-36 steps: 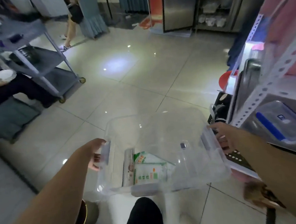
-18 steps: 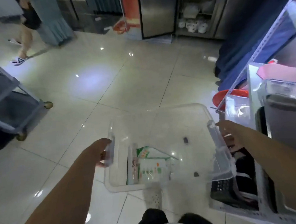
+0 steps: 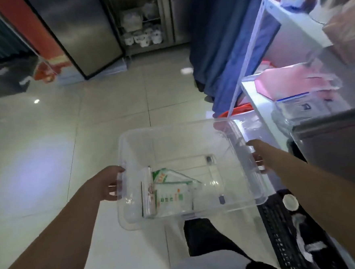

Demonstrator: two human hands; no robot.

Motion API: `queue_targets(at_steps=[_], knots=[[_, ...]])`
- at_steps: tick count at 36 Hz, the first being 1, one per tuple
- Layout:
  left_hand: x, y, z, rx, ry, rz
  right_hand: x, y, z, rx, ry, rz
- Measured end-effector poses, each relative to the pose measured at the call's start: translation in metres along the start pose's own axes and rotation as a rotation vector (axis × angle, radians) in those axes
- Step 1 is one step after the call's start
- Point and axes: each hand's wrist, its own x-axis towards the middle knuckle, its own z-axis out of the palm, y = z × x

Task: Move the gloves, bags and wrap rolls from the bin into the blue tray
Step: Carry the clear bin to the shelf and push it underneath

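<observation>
We hold a clear rectangular plastic bin (image 3: 179,138) above the pale tiled floor (image 3: 47,143), beside a white metal shelf rack (image 3: 260,99). In the bin we count two flat green-and-white printed packets (image 3: 172,194) overlapping near its left wall, and one slim clear-wrapped roll (image 3: 149,191) beside them. Our left hand (image 3: 104,184) curls its fingers around the left rim handle; our right hand (image 3: 258,156) grips the right rim, its fingers partly hidden.

Dim indoor light, bluish-white glare patch on the glossy floor tiles (image 3: 34,175), small ceiling-light reflections, bright pinkish wash over the shelves (image 3: 291,32) at right, soft motion blur throughout, wide-angle bending at edges
</observation>
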Motion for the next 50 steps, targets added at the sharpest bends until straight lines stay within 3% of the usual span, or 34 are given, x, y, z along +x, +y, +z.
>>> queue_targets(at_steps=[7,16,24,29,38,50], knots=[[0.062,0.149,0.021,0.209,0.005,0.028,0.046,-0.053,-0.001,0.178,0.068,0.102],[0.155,0.282,0.076,0.529,-0.093,0.195,0.083,-0.048,0.022,0.667,0.252,0.217],[0.247,0.366,0.165,0.822,-0.334,0.295,0.096,-0.019,0.071,0.918,0.457,0.354],[0.318,0.377,0.214,0.967,-0.472,0.275,0.112,0.002,0.126,1.035,0.688,0.562],[0.412,0.339,0.29,1.106,-0.467,0.41,0.191,0.044,0.205,1.003,0.919,0.744],[0.539,0.264,0.396,1.3,-0.51,0.459,0.33,0.139,0.27,1.163,0.915,0.679]])
